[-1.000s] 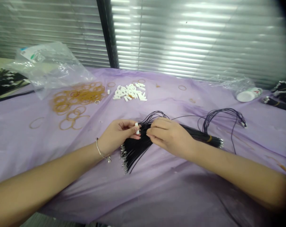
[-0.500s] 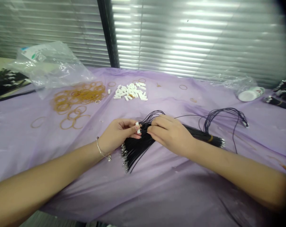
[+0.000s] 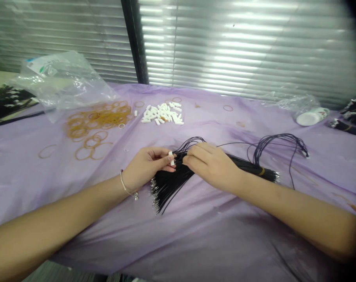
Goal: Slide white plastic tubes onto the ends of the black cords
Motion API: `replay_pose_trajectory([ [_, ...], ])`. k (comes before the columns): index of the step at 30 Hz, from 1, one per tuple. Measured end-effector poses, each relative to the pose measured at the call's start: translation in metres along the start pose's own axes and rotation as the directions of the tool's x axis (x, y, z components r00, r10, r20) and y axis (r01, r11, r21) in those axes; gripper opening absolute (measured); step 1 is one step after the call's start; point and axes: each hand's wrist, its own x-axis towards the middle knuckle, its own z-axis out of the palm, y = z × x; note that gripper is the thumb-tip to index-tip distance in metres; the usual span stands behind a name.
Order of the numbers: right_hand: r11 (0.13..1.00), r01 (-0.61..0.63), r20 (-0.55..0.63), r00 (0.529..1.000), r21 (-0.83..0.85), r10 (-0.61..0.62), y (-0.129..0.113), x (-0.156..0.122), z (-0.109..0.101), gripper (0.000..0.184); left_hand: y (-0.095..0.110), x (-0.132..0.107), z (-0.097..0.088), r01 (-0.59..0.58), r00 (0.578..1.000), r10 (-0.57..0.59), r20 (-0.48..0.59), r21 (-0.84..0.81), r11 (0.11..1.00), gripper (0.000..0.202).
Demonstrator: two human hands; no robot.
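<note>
The left hand (image 3: 145, 167) has its fingers drawn together, pinching a small white tube-shaped piece (image 3: 171, 158) upright at the fingertips, just above a fanned bundle of thin black cords (image 3: 172, 184). The right hand (image 3: 211, 168) lies curled over the same bundle, its fingers gripping strands close beside the white piece, so the two hands nearly meet. The bundle runs under the right hand and past the wrist, where an orange rubber band (image 3: 262, 171) binds it. Metal end fittings (image 3: 276, 177) stick out beyond that band, and more fittings (image 3: 154, 197) splay out at the other end, below the left hand. A looser loop of dark cord (image 3: 279, 143) arcs up to the right of the bundle.

A thin bracelet (image 3: 126, 187) hangs on the left wrist. Farther up the purple plastic sheet (image 3: 48, 188), a heap of white pieces (image 3: 162, 113) lies beside a scatter of tan rubber bands (image 3: 95, 121). A crumpled clear plastic bag (image 3: 63, 80) sits behind the bands, and another clear bag (image 3: 289, 101) lies at the far right beside a white round object (image 3: 309, 117), perhaps a lid. Bound black cord bunches (image 3: 350, 115) sit at the right edge, and more (image 3: 7, 100) lie at the left. Metal window blinds (image 3: 239, 39) fill the background.
</note>
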Motion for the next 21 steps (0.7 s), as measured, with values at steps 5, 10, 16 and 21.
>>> replay_pose_trajectory([
  [5, 1.000, 0.007, -0.026, 1.000, 0.022, -0.006, 0.0015, -0.0018, 0.0020, 0.017, -0.0017, 0.0001, -0.0012, -0.004, 1.000, 0.004, 0.014, 0.003, 1.000, 0.017],
  [10, 0.997, -0.045, 0.037, 0.998, 0.058, 0.043, 0.0027, -0.0025, 0.0050, 0.016, -0.0029, 0.0006, -0.0027, -0.007, 1.000, 0.007, 0.028, 0.018, 1.000, 0.019],
  [16, 0.994, -0.101, 0.097, 0.991, 0.046, 0.096, -0.0013, 0.0011, 0.0032, 0.016, -0.0023, 0.0002, -0.0017, -0.008, 1.000, 0.008, 0.019, 0.013, 1.000, 0.018],
  [21, 0.993, -0.106, 0.065, 0.993, 0.053, 0.102, -0.0025, 0.0001, 0.0078, 0.017, -0.0021, -0.0005, -0.0008, -0.032, 0.999, 0.032, 0.023, 0.012, 0.999, 0.018],
])
